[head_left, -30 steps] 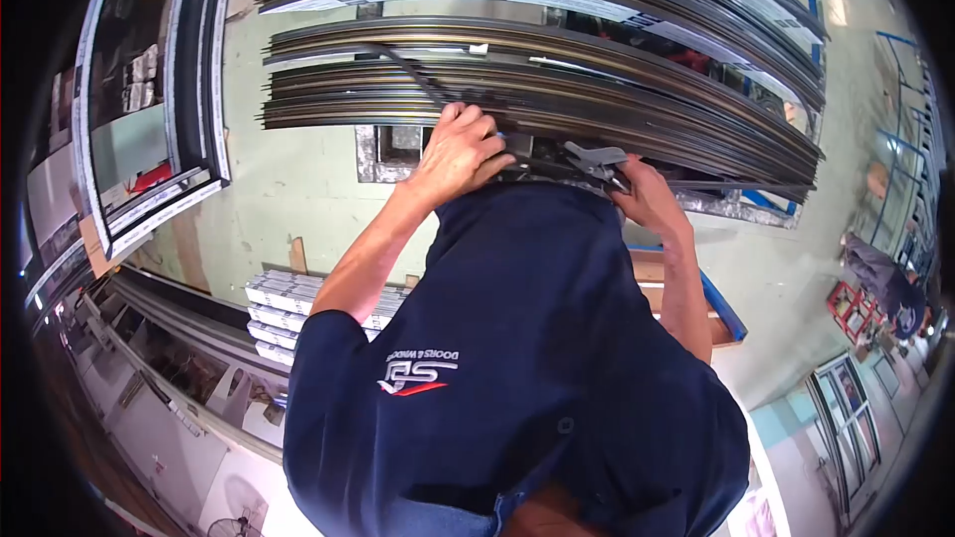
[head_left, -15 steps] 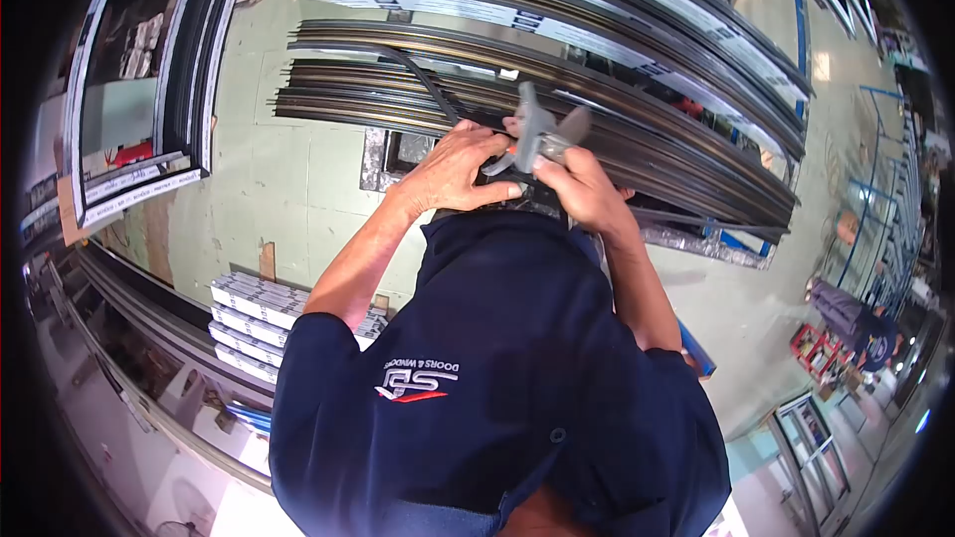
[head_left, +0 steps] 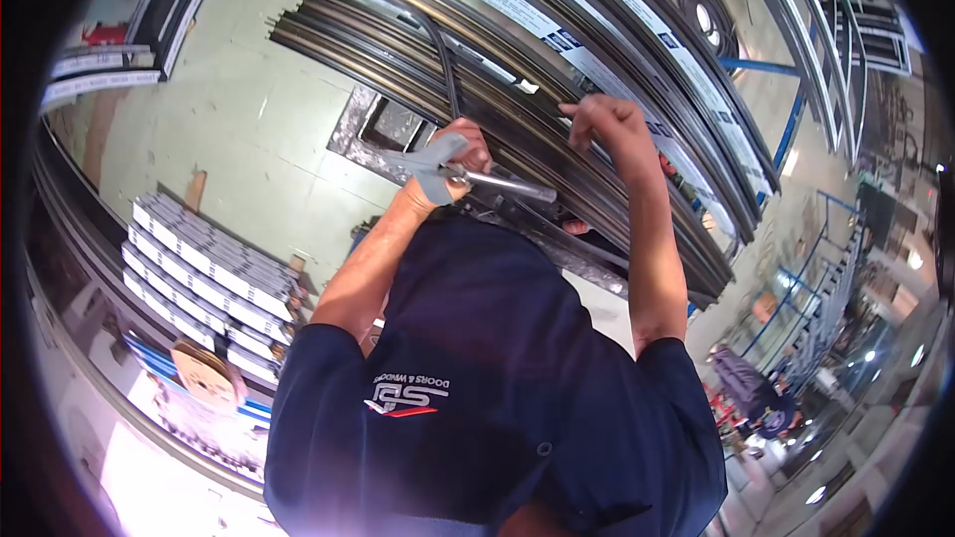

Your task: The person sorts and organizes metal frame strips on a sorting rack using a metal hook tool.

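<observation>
- Left hand [head_left: 460, 161] gripped grey shears [head_left: 448, 171], closed around the handles.
- Right hand [head_left: 609, 124] pinched a black strip [head_left: 448, 65] against dark profiles [head_left: 398, 50], farther right.

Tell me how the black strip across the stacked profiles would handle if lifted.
Probably floppy: the black strip bends across the straight profiles. Likely light, being so thin. It may sag where unsupported; the left hand beside it grips shears.
</observation>
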A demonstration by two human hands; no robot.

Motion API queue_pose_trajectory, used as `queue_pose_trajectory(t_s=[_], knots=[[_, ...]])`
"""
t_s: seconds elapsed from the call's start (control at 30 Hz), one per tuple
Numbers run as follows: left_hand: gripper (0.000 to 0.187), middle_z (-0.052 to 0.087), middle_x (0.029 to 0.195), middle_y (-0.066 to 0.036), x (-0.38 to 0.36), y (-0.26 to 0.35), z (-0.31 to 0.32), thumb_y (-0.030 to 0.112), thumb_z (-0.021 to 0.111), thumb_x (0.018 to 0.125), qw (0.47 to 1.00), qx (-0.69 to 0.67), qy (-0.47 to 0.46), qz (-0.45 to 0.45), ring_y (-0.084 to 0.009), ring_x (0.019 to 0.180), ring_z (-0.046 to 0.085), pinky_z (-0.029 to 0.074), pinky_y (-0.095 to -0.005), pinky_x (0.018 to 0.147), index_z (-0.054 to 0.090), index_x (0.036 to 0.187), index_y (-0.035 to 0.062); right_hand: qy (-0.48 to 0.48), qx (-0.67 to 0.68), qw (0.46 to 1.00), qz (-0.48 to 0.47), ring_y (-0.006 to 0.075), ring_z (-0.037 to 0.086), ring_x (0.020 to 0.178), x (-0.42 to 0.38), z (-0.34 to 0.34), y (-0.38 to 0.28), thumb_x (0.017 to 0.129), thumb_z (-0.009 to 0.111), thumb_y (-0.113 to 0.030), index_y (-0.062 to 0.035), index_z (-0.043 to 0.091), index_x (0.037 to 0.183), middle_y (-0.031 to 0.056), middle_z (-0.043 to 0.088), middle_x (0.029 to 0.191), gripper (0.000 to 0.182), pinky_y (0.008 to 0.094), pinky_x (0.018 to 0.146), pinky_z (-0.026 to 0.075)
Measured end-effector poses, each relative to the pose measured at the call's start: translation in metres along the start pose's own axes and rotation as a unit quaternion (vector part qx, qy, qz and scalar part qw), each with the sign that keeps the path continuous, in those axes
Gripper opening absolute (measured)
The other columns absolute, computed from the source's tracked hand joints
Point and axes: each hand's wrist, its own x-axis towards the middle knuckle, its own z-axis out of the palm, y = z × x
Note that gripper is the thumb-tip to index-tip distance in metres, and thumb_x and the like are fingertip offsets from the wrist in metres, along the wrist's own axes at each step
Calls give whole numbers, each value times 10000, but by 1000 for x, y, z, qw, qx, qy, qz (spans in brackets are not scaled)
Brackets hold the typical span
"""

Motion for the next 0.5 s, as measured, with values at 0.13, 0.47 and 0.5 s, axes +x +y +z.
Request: queue_pose_trajectory(t_s=[0.13, 0.47, 0.5], knots=[[431, 567, 669, -101, -1, 7, 3, 251, 534, 1019, 997, 30, 32, -69, -313, 807, 582, 490, -410, 689, 586, 653, 28, -1, 330, 944, 8, 291, 630, 852, 33, -7, 25, 1056, 463, -376, -54, 580, 774, 90, 559, 669, 444, 541, 1052, 405], [142, 630, 776, -97, -31, -10, 25, 161, 573, 1009, 988, -11, 150, -11, -336, 921, 609, 515, -440, 756, 612, 958, 34, 10, 370, 929, -1, 357, 616, 947, 36, 17, 22, 1076, 400, -387, -42, 539, 787, 120, 557, 702, 471, 475, 1004, 415], [115, 630, 783, -92, -29, -11, 21, 154, 580, 1003, 991, -10, 137, -4, -337, 922, 610, 515, -445, 776, 610, 985, 45, -1, 391, 921, -5, 371, 613, 1008, 38, 15, 27, 1080, 385, -389, -35, 547, 791, 123, 565, 715, 486, 472, 1027, 401]])
